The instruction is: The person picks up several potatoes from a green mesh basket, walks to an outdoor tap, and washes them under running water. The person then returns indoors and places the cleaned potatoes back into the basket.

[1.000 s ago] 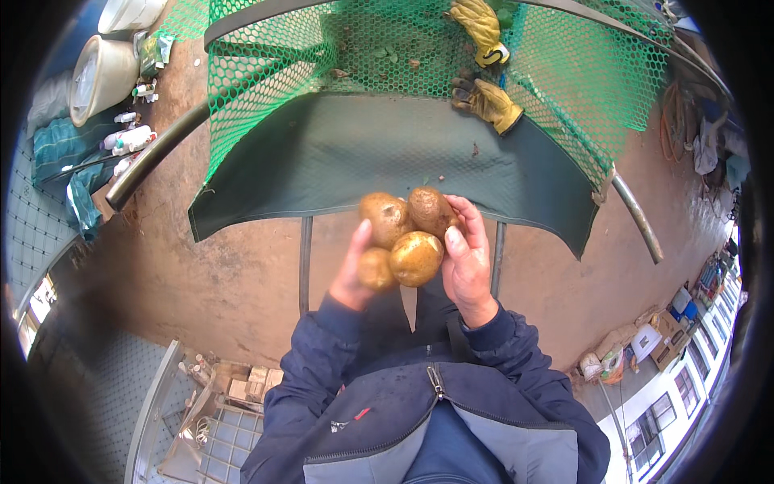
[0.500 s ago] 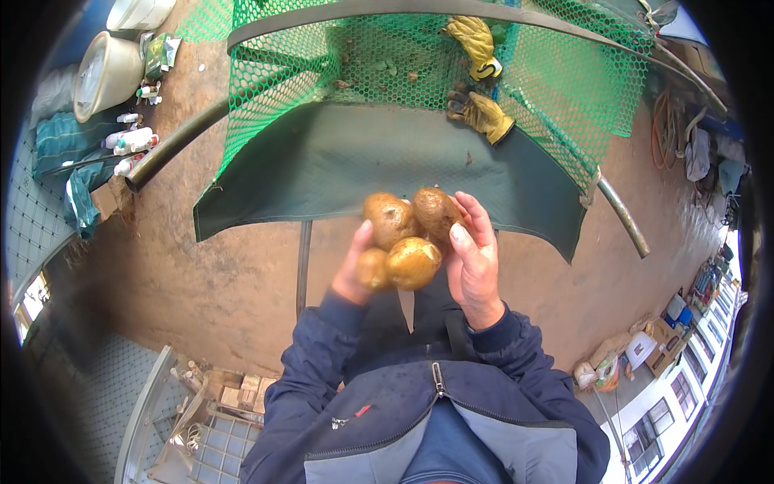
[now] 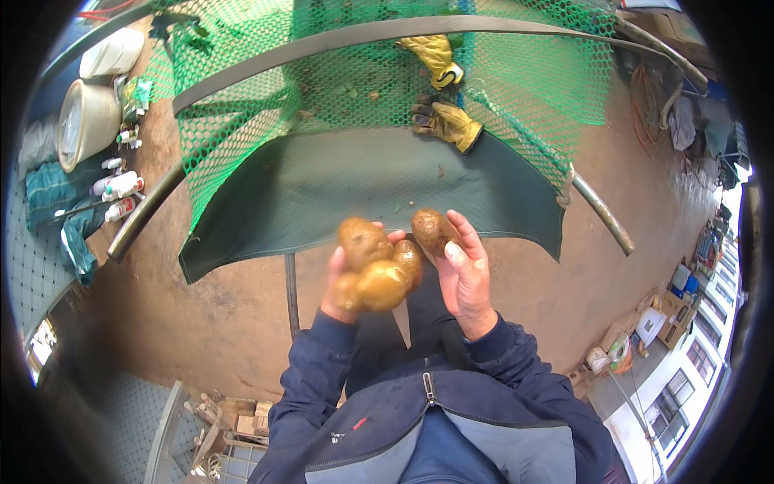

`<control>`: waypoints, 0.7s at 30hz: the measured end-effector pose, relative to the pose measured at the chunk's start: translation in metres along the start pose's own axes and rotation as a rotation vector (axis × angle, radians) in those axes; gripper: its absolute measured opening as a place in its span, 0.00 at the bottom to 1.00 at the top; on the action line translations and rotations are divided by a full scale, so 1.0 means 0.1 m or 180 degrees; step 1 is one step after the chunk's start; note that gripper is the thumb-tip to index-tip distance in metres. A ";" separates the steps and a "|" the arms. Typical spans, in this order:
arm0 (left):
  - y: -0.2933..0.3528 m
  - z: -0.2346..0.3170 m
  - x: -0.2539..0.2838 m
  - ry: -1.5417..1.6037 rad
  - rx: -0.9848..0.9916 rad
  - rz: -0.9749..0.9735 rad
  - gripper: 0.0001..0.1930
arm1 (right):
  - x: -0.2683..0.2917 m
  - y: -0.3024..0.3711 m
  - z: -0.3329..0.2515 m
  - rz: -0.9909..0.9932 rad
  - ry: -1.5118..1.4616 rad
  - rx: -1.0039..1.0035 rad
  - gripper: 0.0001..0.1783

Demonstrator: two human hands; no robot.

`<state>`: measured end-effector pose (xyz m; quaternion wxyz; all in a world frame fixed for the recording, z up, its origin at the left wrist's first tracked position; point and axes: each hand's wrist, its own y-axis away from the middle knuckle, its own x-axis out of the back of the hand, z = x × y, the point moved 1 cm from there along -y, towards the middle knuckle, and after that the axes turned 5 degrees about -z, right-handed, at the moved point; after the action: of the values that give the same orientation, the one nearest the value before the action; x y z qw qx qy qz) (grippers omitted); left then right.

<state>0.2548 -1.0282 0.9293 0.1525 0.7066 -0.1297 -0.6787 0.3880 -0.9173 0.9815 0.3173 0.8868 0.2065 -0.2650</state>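
Several brown, shiny potatoes [image 3: 383, 284] rest bunched in my left hand [image 3: 334, 270], which curls round them from the side and behind. Its fingertips show at the far side of the bunch, and the rest of the fingers are hidden. Just to the right, my right hand [image 3: 470, 284] grips a single potato [image 3: 432, 230] between thumb and fingers, a little apart from the bunch. Both hands are in front of my jacket, at the near edge of a dark green sheet [image 3: 347, 185].
Green plastic netting [image 3: 524, 89] on a bent frame rises beyond the sheet. Two yellow work gloves [image 3: 457, 125] lie there. Metal poles [image 3: 605, 214] stick out at the sides. White tubs [image 3: 89, 121] and bottles [image 3: 121, 187] stand far left; boxes [image 3: 673, 319] sit at right.
My hands have drawn apart, and the right one's potato has separated from the bunch. Another potato shows in my left hand. The net and gloves have shifted left in the view.
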 end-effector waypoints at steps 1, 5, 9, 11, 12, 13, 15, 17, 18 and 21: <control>-0.01 -0.01 0.00 0.0008 -0.0003 0.0045 0.37 | 0.04 0.01 0.00 0.0182 -0.0014 -0.0110 0.29; -0.06 -0.05 -0.04 -0.0230 -0.0023 0.0123 0.37 | 0.14 0.00 0.02 0.0123 0.0153 -0.0127 0.29; -0.11 -0.09 -0.11 -0.0342 -0.0017 0.0193 0.39 | 0.18 -0.02 0.01 0.0145 0.0138 -0.0138 0.28; -0.14 -0.10 -0.14 -0.0435 -0.0008 0.0251 0.39 | 0.20 -0.02 0.00 0.0178 0.0146 -0.0147 0.27; -0.15 -0.10 -0.14 -0.0542 0.0003 0.0304 0.39 | 0.21 -0.03 0.00 0.0179 0.0125 -0.0136 0.27; -0.16 -0.11 -0.14 -0.0377 0.0015 0.0285 0.39 | 0.22 -0.03 -0.01 0.0176 0.0111 -0.0141 0.27; -0.18 -0.11 -0.13 -0.0296 0.0072 0.0229 0.39 | 0.23 -0.04 -0.02 0.0150 0.0073 -0.0152 0.27; -0.19 -0.12 -0.11 -0.0061 0.0100 0.0217 0.39 | 0.25 -0.04 -0.02 0.0096 0.0011 -0.0164 0.27; -0.20 -0.12 -0.10 -0.0149 0.0081 0.0203 0.39 | 0.26 -0.05 -0.02 0.0117 0.0037 -0.0154 0.28; -0.17 -0.12 -0.09 -0.0134 0.0117 0.0300 0.39 | 0.28 -0.05 0.00 0.0111 0.0073 -0.0185 0.29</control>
<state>0.2661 -1.0085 0.9310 0.1686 0.6878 -0.1786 -0.6831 0.4069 -0.9080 0.9624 0.3450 0.8837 0.2023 -0.2432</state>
